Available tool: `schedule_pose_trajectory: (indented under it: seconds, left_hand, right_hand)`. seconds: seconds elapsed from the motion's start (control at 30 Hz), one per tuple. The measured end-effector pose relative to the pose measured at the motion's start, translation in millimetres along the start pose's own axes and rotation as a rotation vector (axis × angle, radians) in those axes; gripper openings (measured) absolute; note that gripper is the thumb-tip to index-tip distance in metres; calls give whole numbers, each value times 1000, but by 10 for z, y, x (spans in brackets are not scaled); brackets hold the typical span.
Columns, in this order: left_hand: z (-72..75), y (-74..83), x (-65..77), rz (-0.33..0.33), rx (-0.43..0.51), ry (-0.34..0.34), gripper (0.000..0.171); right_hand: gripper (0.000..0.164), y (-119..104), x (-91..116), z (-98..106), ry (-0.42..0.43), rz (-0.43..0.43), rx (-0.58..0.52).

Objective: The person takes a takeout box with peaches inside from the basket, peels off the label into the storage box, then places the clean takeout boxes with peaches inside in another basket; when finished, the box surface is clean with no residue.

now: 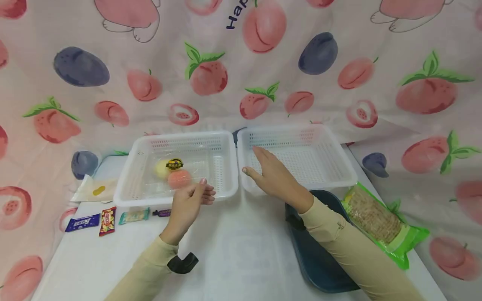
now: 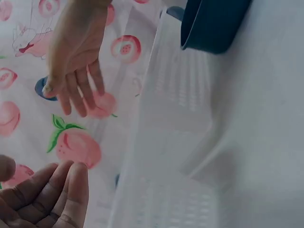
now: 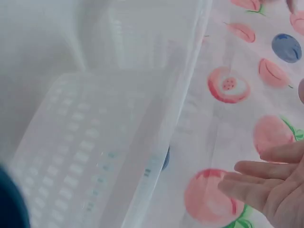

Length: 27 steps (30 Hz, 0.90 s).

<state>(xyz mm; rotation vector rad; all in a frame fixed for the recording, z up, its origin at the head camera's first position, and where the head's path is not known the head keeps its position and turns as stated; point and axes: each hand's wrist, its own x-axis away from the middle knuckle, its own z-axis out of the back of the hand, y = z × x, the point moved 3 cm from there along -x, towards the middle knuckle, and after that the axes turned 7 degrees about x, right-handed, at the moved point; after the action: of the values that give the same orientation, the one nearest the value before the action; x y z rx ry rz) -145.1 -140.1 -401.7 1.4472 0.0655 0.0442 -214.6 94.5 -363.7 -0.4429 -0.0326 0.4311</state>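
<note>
Left hand (image 1: 189, 205) loose-fingered, empty: fruit (image 1: 180, 179) left of thumb, basket (image 1: 221, 167) contact unclear. Right hand (image 1: 278, 177) empty, fingers extended, second basket (image 1: 308, 163) beneath. Soft grip would suit fruit.

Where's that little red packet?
In the head view, the red packet lies at left, between the blue packet and teal packet, near the left basket.
</note>
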Motion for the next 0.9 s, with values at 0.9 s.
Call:
schedule_pose_trajectory:
  seconds: [0.9]
  left_hand:
    - [211, -613, 154, 353, 257, 79, 60]
  right_hand:
    - [57, -486, -607, -521, -28, -91, -219]
